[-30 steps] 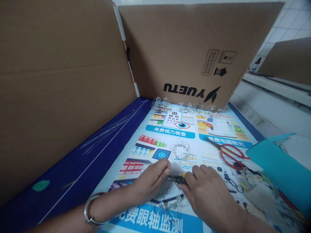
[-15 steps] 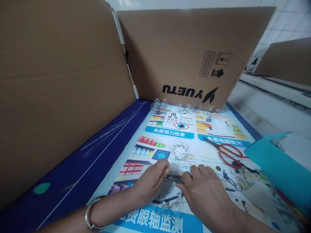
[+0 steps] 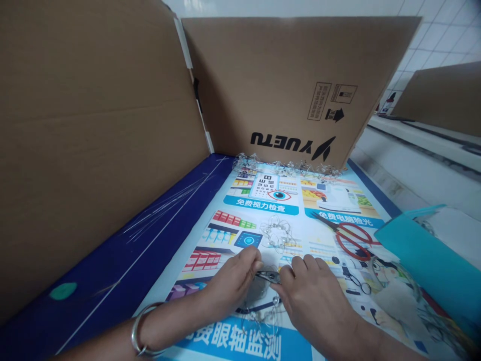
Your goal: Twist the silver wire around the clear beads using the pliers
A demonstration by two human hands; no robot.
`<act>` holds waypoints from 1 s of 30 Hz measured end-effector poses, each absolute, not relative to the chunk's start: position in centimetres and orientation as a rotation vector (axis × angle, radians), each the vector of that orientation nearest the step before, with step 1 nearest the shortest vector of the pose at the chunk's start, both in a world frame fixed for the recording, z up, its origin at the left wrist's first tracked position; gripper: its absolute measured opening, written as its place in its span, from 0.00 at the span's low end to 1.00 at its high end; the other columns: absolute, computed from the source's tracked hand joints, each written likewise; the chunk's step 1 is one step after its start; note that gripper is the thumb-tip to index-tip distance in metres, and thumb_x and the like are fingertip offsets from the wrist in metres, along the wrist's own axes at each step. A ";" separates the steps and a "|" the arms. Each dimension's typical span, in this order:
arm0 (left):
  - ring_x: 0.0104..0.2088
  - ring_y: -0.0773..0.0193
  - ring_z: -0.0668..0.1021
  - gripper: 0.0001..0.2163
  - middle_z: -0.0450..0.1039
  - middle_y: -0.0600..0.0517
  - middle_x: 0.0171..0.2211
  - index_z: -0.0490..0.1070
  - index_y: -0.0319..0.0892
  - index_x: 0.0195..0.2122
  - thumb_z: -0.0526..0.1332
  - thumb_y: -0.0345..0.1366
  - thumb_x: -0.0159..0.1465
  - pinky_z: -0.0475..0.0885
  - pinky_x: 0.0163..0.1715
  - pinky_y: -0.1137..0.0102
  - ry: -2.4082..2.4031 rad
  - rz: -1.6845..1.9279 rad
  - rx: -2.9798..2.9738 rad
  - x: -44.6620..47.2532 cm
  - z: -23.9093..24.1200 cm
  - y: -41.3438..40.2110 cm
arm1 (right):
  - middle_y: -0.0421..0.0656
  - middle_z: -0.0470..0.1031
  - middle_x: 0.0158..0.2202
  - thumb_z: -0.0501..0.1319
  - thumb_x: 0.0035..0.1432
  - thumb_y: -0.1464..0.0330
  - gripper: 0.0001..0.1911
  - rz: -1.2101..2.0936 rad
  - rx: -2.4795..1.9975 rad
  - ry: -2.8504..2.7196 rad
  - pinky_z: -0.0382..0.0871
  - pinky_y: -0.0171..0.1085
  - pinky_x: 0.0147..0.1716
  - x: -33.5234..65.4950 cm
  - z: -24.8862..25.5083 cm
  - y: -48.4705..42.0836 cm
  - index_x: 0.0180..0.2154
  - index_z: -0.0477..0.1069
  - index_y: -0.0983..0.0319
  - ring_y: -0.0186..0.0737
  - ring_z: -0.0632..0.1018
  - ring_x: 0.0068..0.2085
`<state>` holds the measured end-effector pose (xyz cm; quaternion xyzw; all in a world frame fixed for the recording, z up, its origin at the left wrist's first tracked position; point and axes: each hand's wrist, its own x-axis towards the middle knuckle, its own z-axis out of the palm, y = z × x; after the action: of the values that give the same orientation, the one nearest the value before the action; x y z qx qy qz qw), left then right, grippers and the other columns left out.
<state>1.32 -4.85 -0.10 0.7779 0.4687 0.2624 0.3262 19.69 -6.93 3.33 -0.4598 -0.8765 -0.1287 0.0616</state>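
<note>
Small metal pliers (image 3: 268, 276) lie between my two hands, jaws toward the left. My right hand (image 3: 313, 293) is closed around their handles, knuckles up. My left hand (image 3: 240, 273) is closed in a pinch at the jaw end, at a clear beaded wire piece (image 3: 259, 317) that hangs in loops below both hands. Exactly where the jaws meet the wire is too fine to make out. Just beyond my hands, a flower-shaped wire ring (image 3: 277, 233) with clear beads lies flat on the printed sheet (image 3: 304, 235).
Red-handled scissors (image 3: 355, 239) lie right of the wire ring. A teal folder (image 3: 432, 271) and loose coiled wire (image 3: 436, 321) are at the right. Tall cardboard panels (image 3: 296, 65) stand at the back and left. Several wire pieces (image 3: 289, 166) line the back edge; thin straight wires (image 3: 165, 205) lie at left.
The pliers have turned slightly in my right hand. Both hands stay almost in place, and the view has shifted a little.
</note>
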 end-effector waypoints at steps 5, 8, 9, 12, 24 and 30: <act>0.26 0.64 0.65 0.11 0.60 0.54 0.26 0.55 0.43 0.31 0.41 0.39 0.67 0.58 0.26 0.69 1.244 0.687 2.026 1.3 -0.1 -4.8 | 0.44 0.66 0.26 0.56 0.56 0.62 0.08 -0.369 -1.383 -2.661 0.50 0.41 0.29 19.7 3.3 -6.8 0.30 0.68 0.60 0.43 0.66 0.30; 0.26 0.64 0.65 0.10 0.59 0.54 0.26 0.55 0.42 0.31 0.41 0.39 0.67 0.58 0.26 0.70 1.250 0.680 2.027 1.3 0.0 -4.8 | 0.44 0.67 0.27 0.56 0.57 0.62 0.08 -0.341 -1.390 -2.675 0.50 0.41 0.29 19.8 3.3 -6.9 0.30 0.67 0.60 0.43 0.66 0.30; 0.26 0.64 0.65 0.11 0.59 0.55 0.26 0.55 0.42 0.31 0.41 0.39 0.67 0.58 0.26 0.70 1.250 0.677 2.029 1.3 0.0 -4.8 | 0.44 0.67 0.27 0.55 0.57 0.62 0.09 -0.333 -1.392 -2.679 0.50 0.41 0.29 19.9 3.3 -6.9 0.30 0.67 0.60 0.43 0.66 0.30; 0.26 0.65 0.64 0.11 0.59 0.55 0.26 0.55 0.43 0.31 0.41 0.39 0.67 0.58 0.26 0.70 1.248 0.679 2.032 1.3 0.0 -4.9 | 0.44 0.67 0.27 0.55 0.58 0.62 0.09 -0.325 -1.392 -2.690 0.50 0.41 0.29 19.9 3.2 -6.9 0.30 0.67 0.60 0.43 0.66 0.30; 0.26 0.65 0.65 0.11 0.60 0.54 0.26 0.55 0.42 0.31 0.41 0.39 0.68 0.58 0.26 0.70 1.193 0.699 2.065 1.0 -0.3 -4.9 | 0.43 0.67 0.27 0.56 0.57 0.62 0.09 -0.231 -1.396 -2.674 0.50 0.39 0.29 20.1 2.8 -6.6 0.30 0.67 0.60 0.42 0.66 0.31; 0.27 0.66 0.65 0.10 0.61 0.54 0.27 0.56 0.42 0.32 0.42 0.39 0.68 0.58 0.26 0.71 1.154 0.681 2.040 1.0 -0.1 -4.9 | 0.43 0.68 0.29 0.55 0.58 0.63 0.09 -0.126 -1.472 -2.710 0.53 0.40 0.32 21.4 4.2 -6.1 0.30 0.68 0.60 0.42 0.67 0.33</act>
<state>0.96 -4.94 -0.15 0.7850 0.4442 0.2620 0.3433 21.41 -6.13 4.23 -0.4767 -0.8777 -0.0408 0.0276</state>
